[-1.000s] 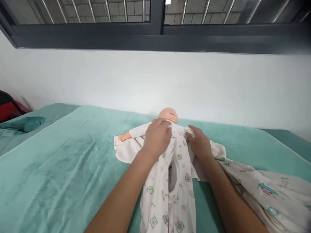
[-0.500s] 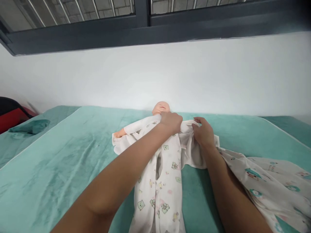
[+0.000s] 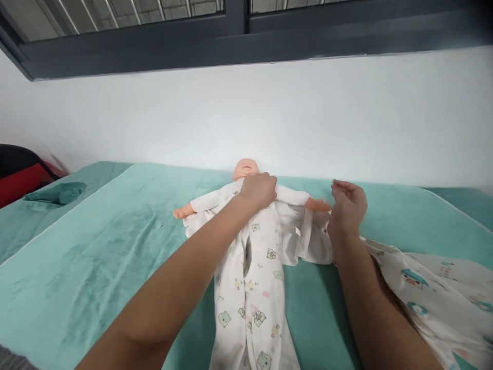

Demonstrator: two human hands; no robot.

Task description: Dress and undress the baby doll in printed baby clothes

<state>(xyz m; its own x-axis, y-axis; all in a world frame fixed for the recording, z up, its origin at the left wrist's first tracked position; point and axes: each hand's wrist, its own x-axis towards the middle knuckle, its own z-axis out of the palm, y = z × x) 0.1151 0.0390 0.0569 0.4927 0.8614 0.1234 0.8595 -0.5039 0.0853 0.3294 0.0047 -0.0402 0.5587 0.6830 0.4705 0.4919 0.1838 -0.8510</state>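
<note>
A baby doll [image 3: 246, 168] lies on its back on a teal blanket [image 3: 96, 246], dressed in a white sleepsuit [image 3: 254, 277] printed with small bears. Both doll arms stick out sideways from the sleeves. My left hand [image 3: 259, 189] rests closed on the suit at the doll's chest, just below the neck. My right hand [image 3: 346, 205] hovers beside the doll's outstretched hand [image 3: 319, 205], fingers loosely curled and apart, holding nothing that I can see. A white cloth lies spread under the doll.
A second printed cloth [image 3: 431, 293] lies crumpled at the right under my right forearm. A folded teal cloth [image 3: 57, 192] and a red and black object [image 3: 19, 177] sit at the far left. A white wall and a dark window frame rise behind the bed.
My right hand has let go of the sleeve and moved right. The doll's hand now shows out of that sleeve. My left hand stays on the chest.
</note>
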